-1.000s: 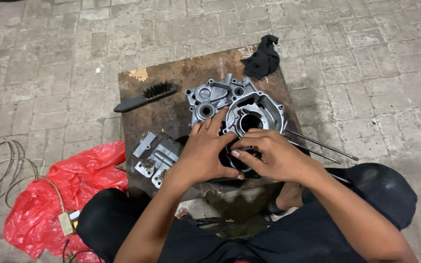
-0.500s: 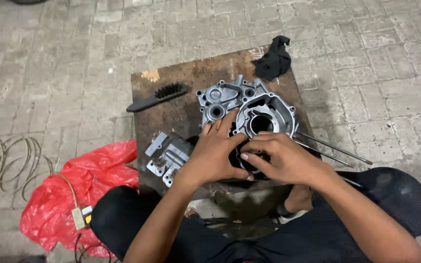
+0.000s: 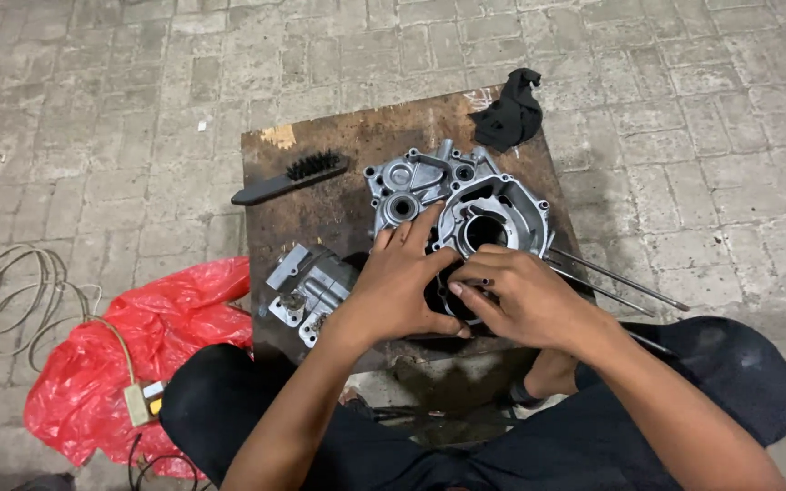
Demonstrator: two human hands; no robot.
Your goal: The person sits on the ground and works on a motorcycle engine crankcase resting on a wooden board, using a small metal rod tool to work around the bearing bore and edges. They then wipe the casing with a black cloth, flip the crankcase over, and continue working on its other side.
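A grey metal engine case (image 3: 466,205) with a round opening lies on a dark wooden board (image 3: 338,200). Both hands press together at its near edge over a dark round part (image 3: 438,293) that is mostly hidden. My left hand (image 3: 402,282) covers that part, fingers spread, fingertips touching the case. My right hand (image 3: 516,295) pinches at the same dark part from the right. A smaller grey metal block (image 3: 307,286) sits on the board just left of my left wrist.
A black brush (image 3: 288,177) lies at the board's left back, a black rag (image 3: 509,114) at its back right corner. Two thin metal rods (image 3: 620,282) stick out to the right. A red plastic bag (image 3: 129,355) and coiled cable (image 3: 11,291) lie on the brick floor at left.
The view has shifted a little; both hands stay pressed on the dark part at the case's near edge, with only small finger movements.
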